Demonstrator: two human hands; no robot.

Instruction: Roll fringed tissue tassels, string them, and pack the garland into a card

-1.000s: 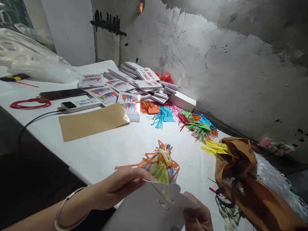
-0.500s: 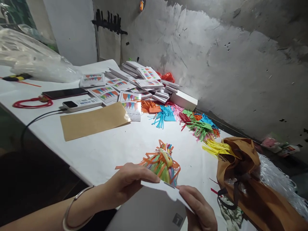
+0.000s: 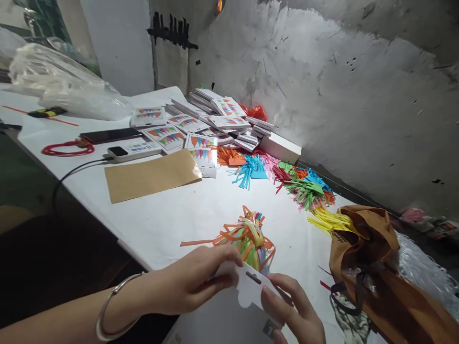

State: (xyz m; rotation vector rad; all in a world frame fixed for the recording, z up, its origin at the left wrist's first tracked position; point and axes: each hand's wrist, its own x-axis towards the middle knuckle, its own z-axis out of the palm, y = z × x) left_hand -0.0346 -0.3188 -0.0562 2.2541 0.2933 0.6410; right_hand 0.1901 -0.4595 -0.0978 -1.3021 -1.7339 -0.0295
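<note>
Head view: two hands on one white packet.

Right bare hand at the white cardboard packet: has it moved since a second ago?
Yes: against the multicoloured bundle of strips on the white table, the right hand has shifted left and upward in view, nearer the bundle.

Your white table carries a multicoloured tassel bundle, a brown sheet, a white device, a dark phone, a red cord, printed packs and colourful fringed paper.
</note>
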